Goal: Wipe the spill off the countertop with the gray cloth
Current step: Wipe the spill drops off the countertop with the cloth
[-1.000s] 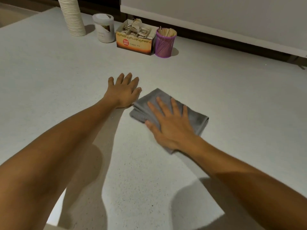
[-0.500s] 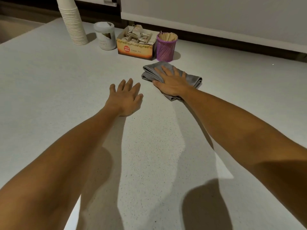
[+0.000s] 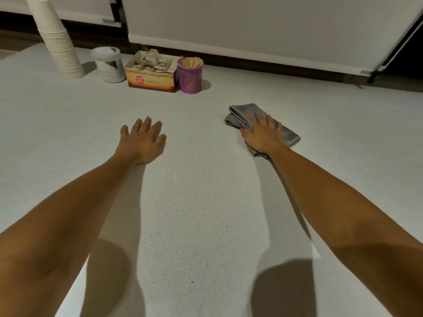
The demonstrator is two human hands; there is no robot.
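One gray cloth (image 3: 288,134), folded and rumpled, lies on the desk (image 3: 206,202); right hand (image 3: 263,136) presses flat on it, left hand (image 3: 142,143) spread, empty.

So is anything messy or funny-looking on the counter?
Not much. No spill shows on the countertop. The gray cloth under the right hand is bunched up at its far end. The sachets in the cardboard box sit jumbled. The paper cup stack leans a little.

Our right hand (image 3: 263,135) covers most of the cloth (image 3: 288,136), so we can't see any spill under it. Box (image 3: 151,80) lettering's too blurry, and the cup stack (image 3: 57,42) is cropped up top.
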